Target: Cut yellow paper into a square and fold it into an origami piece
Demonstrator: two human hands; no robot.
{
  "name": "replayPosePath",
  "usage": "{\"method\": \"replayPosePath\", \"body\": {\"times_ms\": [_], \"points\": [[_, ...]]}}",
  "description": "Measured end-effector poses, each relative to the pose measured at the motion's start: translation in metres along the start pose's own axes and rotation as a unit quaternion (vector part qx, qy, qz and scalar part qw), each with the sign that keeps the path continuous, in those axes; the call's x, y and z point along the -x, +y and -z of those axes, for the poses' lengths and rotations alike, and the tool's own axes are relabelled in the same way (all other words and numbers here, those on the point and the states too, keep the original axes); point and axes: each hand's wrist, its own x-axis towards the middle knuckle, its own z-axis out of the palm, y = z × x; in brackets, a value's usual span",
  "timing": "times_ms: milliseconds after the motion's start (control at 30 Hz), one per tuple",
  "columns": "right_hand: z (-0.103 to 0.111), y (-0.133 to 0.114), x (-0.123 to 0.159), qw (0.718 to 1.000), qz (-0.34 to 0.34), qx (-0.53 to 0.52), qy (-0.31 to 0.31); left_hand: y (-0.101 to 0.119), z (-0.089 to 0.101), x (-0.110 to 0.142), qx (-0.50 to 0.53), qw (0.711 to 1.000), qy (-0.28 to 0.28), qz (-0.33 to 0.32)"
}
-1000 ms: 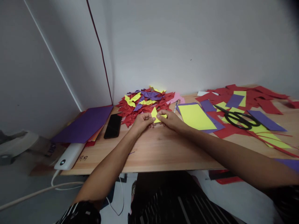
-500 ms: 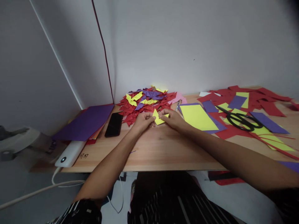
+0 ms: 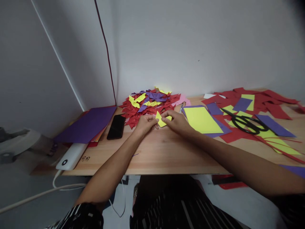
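Observation:
Between my two hands is a small folded piece of yellow paper [image 3: 160, 121], held just above the wooden table. My left hand [image 3: 147, 123] pinches its left side between thumb and fingers. On the other side my right hand [image 3: 175, 121] is closed on the paper's right part, its fingers covering some of the folds. Right behind the hands lies a heap of folded paper pieces [image 3: 133, 116] in red, purple and yellow. Close to my right wrist is a stack of yellow and purple sheets [image 3: 202, 120].
Black scissors [image 3: 247, 123] rest among red, yellow and purple paper cuttings [image 3: 274, 101] on the right. To the left are a black phone [image 3: 116, 127], purple sheets [image 3: 88, 125] and a white power bank [image 3: 71, 158] with a cable. A wall stands behind the table [image 3: 166, 159].
My right hand has shifted slightly left over the yellow paper, its fingers now covering more of the right part. My left hand keeps its pinch almost unmoved.

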Motion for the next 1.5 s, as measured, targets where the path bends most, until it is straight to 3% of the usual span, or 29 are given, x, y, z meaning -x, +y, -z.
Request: {"method": "replayPosePath", "body": {"times_ms": [367,767,1500], "points": [[-0.0003,0.0008,0.0016,0.999,0.016,0.03,-0.004,0.0019,-0.0008,0.0006,-0.002,0.999,-0.034,0.013],[-0.0013,-0.0027,0.0011,0.999,0.011,-0.031,-0.009,-0.0003,-0.0028,-0.002,0.053,0.998,0.04,0.007],[-0.0006,-0.003,0.0,0.998,0.011,-0.06,0.005,0.0053,-0.0034,0.0014,0.12,0.992,0.038,-0.012]]}}
